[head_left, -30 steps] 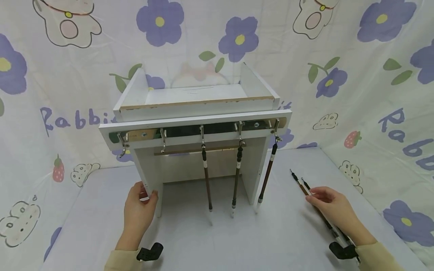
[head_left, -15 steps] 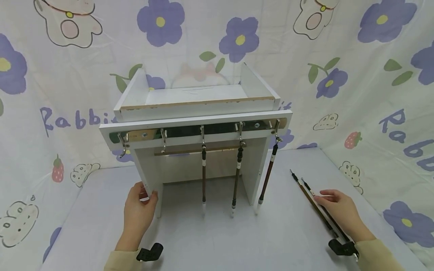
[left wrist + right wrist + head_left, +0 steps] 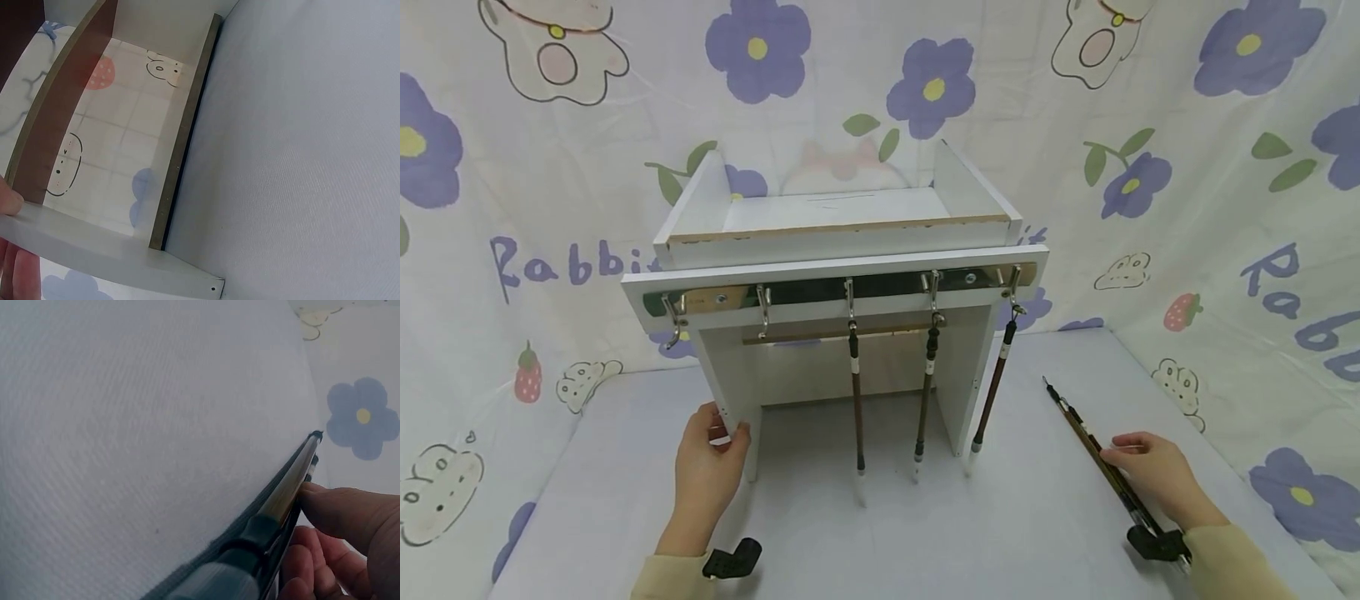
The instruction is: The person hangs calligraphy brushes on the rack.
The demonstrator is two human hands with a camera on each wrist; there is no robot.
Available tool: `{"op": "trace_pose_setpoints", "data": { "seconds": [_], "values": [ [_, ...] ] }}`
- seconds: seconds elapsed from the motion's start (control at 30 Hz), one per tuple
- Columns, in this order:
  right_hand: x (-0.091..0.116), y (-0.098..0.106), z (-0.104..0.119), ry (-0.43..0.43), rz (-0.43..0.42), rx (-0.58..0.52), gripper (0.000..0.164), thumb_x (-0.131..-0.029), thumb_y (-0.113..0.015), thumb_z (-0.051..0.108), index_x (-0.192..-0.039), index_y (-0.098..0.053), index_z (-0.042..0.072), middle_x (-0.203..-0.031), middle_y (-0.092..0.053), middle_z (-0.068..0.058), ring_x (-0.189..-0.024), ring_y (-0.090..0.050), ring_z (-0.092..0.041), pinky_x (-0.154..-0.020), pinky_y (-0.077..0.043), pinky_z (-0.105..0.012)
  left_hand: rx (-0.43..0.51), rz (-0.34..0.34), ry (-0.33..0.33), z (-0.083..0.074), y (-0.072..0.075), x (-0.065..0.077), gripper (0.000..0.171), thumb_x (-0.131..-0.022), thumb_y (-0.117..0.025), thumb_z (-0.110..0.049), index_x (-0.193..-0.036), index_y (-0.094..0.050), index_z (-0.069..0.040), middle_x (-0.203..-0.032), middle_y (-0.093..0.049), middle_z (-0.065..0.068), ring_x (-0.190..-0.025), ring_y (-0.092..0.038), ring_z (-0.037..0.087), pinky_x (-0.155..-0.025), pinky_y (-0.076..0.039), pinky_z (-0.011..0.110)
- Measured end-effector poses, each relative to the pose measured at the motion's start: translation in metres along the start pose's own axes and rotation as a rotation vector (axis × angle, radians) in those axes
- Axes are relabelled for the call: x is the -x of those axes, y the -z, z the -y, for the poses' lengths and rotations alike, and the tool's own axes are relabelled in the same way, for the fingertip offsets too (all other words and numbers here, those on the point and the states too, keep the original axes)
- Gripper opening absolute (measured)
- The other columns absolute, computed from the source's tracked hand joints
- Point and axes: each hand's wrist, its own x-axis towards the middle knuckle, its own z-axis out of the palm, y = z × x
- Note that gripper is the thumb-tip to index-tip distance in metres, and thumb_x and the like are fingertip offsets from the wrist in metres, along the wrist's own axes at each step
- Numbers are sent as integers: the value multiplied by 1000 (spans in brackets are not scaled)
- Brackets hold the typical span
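Observation:
My left hand [image 3: 707,471] grips the left side panel of a white shelf unit [image 3: 835,254]; in the left wrist view the thumb lies on the panel's [image 3: 81,234] inner side, fingers outside. Three calligraphy brushes hang from its metal hook rail [image 3: 883,286]: the middle-hook brush [image 3: 857,400], its neighbour [image 3: 924,392] and the right-end brush [image 3: 995,387]. Two more brushes lie close together on the table at right. My right hand [image 3: 1153,475] pinches the darker one, largely hidden behind the tan-handled brush [image 3: 281,497] in the right wrist view; its other fingers are curled.
The two left hooks [image 3: 763,310] on the rail hold nothing. Black wrist cameras [image 3: 732,558] are strapped at both wrists. A white cloth [image 3: 970,533] covers the table, and a flower-patterned curtain [image 3: 820,108] stands behind and at the sides.
My right hand has slid slightly back along the brushes, and the darker brush has shifted left against the other one. The middle-hook brush swings a little. My left hand stays put.

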Motion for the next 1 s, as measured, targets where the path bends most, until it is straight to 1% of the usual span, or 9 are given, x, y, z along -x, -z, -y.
{"op": "trace_pose_setpoints", "data": {
  "seconds": [0.13,0.27,0.47,0.63,0.77,0.87,1.0],
  "values": [
    [-2,-1,2,19,-6,40,54,-88,-69,36,-115,-59,-9,-104,-64,-19,-93,-58,-30,-71,-48,-34,0,-12,0,0,2,0,27,-90,-64,-12,-116,-58,-6,-103,-59,10,-92,-61,24,-72,-52,25],
    [-3,-1,3,19,14,54,51,-88,-69,35,-113,-60,-8,-104,-64,-19,-93,-58,-30,-72,-48,-37,2,1,22,-2,5,1,28,-92,-62,-13,-118,-56,-6,-105,-59,11,-94,-60,25,-73,-51,24],
    [-3,-1,0,-5,26,47,49,-86,-71,35,-109,-62,-7,-102,-64,-17,-92,-58,-30,-72,-46,-35,7,16,32,-1,3,3,30,-92,-62,-14,-120,-56,-5,-107,-58,12,-96,-59,25,-78,-54,38],
    [-4,-2,0,1,17,52,45,-83,-74,34,-105,-64,-4,-100,-65,-14,-90,-58,-28,-70,-45,-33,11,3,21,-1,2,3,28,-92,-63,-13,-118,-56,-5,-106,-58,11,-94,-60,25,-77,-54,39],
    [-4,-1,0,3,16,64,40,-84,-74,32,-103,-65,-2,-100,-65,-14,-88,-57,-27,-69,-44,-32,9,5,22,-3,2,4,29,-92,-62,-14,-120,-56,-5,-107,-58,13,-95,-60,26,-78,-54,41],
    [-5,0,0,-3,15,70,38,-85,-72,30,-103,-65,-3,-100,-64,-15,-88,-57,-27,-68,-44,-33,10,10,26,-2,1,4,30,-93,-62,-14,-121,-55,-5,-108,-58,12,-96,-59,26,-78,-54,40],
    [-6,1,2,-14,16,64,34,-85,-70,25,-103,-66,-4,-97,-65,-15,-85,-57,-27,-66,-45,-33,12,5,26,0,-2,3,29,-92,-63,-13,-119,-56,-7,-107,-58,11,-95,-60,24,-76,-53,32]
  ]
}}
